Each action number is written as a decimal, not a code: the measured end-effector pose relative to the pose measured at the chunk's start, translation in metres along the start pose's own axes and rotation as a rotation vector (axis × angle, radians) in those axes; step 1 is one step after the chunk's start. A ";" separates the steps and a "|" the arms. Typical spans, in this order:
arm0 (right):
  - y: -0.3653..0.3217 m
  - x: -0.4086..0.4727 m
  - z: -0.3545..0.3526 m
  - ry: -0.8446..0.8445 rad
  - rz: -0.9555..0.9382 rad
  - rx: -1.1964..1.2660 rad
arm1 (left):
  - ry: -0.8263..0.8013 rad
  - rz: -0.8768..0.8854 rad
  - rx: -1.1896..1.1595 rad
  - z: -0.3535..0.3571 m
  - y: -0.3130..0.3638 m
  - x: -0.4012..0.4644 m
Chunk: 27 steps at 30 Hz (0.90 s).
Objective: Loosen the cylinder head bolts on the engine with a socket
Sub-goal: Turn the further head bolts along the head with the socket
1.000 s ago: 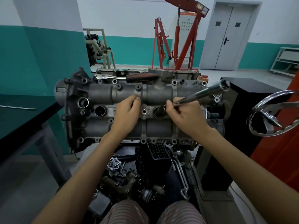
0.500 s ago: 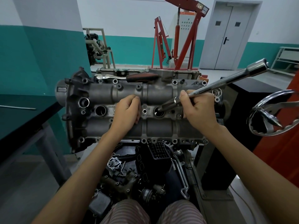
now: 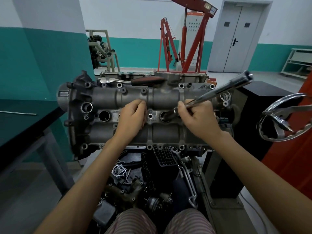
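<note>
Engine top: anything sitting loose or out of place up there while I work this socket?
Yes: a ratchet wrench lies loose along the far edge of the engine, unheld. It could slide off. The right hand holds the socket extension; the left hand rests on the cover.

No text is reading clearly anywhere in the frame. Raised cast lettering is showing at frame centre on the grey cast-metal engine cover [image 3: 135,98], but it is too small and partly hidden to read. A yellow-and-white label is sitting on the red steel hoist boom [image 3: 199,4] at upper centre, its print illegible.
</note>
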State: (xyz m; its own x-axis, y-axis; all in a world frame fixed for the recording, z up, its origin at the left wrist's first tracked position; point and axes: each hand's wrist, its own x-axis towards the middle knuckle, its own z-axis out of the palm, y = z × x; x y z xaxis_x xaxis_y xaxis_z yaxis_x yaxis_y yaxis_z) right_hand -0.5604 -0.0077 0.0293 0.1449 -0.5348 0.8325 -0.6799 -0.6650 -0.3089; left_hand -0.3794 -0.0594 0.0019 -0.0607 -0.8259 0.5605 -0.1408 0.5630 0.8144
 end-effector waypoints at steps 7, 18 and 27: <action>-0.003 0.005 0.018 -0.200 -0.232 -0.564 | -0.004 0.009 0.012 -0.001 0.000 -0.001; 0.014 -0.003 0.039 -0.280 -0.077 -0.641 | -0.279 0.190 0.123 -0.002 0.018 -0.017; 0.011 -0.007 0.036 -0.258 0.018 -0.515 | -0.254 0.576 0.491 0.011 0.022 -0.033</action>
State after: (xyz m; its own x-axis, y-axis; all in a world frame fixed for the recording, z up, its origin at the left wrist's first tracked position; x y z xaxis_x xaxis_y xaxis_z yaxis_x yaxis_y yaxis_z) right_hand -0.5431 -0.0299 0.0033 0.2569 -0.6966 0.6699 -0.9369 -0.3495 -0.0041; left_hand -0.3909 -0.0196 -0.0003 -0.4711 -0.4234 0.7739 -0.4343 0.8749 0.2143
